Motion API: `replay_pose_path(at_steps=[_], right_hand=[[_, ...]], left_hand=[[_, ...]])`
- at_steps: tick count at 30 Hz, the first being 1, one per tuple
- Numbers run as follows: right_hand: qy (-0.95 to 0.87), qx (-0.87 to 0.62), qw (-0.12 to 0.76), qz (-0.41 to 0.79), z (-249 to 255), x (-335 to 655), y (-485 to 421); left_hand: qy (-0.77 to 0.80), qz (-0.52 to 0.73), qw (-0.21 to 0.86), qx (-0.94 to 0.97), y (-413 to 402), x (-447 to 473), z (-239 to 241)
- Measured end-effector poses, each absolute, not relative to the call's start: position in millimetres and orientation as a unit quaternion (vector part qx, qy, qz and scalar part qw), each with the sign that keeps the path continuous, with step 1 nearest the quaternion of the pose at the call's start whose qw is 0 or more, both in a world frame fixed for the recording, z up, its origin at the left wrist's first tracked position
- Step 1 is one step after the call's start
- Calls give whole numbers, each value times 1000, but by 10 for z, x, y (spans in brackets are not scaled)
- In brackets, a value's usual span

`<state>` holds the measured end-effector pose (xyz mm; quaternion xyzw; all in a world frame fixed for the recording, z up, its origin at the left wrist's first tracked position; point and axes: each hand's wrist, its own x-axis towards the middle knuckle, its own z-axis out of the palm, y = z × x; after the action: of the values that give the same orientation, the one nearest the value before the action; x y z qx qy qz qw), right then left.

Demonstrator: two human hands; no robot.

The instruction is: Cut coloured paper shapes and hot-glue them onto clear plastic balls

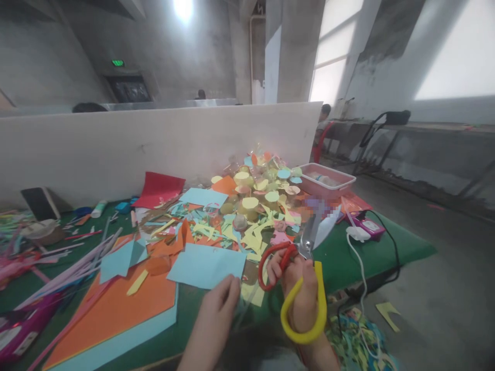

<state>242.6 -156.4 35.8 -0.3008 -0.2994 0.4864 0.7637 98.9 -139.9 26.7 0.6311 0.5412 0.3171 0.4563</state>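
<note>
My left hand pinches the lower right corner of a light blue sheet of paper, thumb and fingers pressed together. In my right hand is a large pair of scissors with one red and one yellow handle loop. Fingers pass through both loops, and the blades point up and away, partly blurred. The blades stand apart from the sheet. Behind both hands lies a heap of paper scraps with yellow, blue and orange cut rounds on top.
Orange sheets and thin paper strips lie at left. A pink basket stands back right, near a purple device with trailing cables. A white partition closes off the table's back. Scraps cover the floor at right.
</note>
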Motion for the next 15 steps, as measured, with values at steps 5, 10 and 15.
replay_pose_path(at_steps=[5,10,15], right_hand=[[-299,-292,764,492,425,2445,-1567],[-297,-275,758,511,405,2358,-1581],[-313,-295,750,503,309,2342,-1586]], left_hand=[[527,348,449,632,-1443,1008,243],[467,344,496,647,-1544,1240,204],[463,323,570,597,-1464,1250,111]])
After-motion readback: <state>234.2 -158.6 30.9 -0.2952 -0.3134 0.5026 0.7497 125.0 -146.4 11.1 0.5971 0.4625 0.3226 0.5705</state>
